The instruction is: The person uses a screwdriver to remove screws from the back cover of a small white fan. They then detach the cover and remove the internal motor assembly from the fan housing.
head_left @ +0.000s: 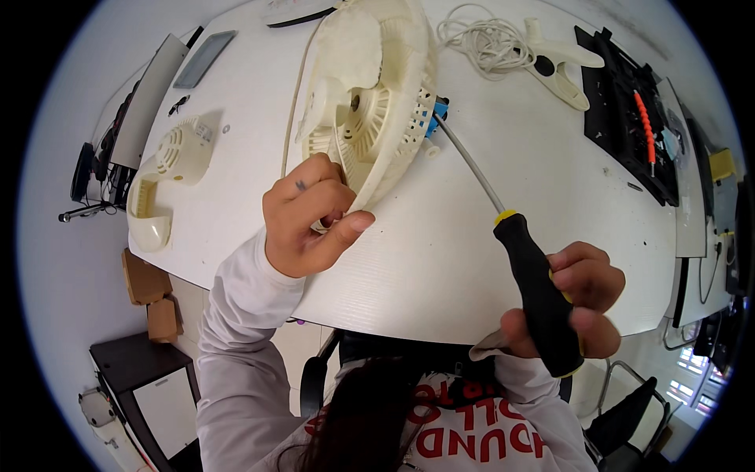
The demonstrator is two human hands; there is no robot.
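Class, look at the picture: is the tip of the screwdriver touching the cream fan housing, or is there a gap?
Touching. In the head view, the screwdriver, gripped by the right hand, has its tip at the blue part on the rim of the fan housing; no gap shows.

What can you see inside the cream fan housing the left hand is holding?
Inside the fan housing show cream blades and a round ribbed hub with a dark centre hole. The left hand covers its lower edge; the far side is hidden.
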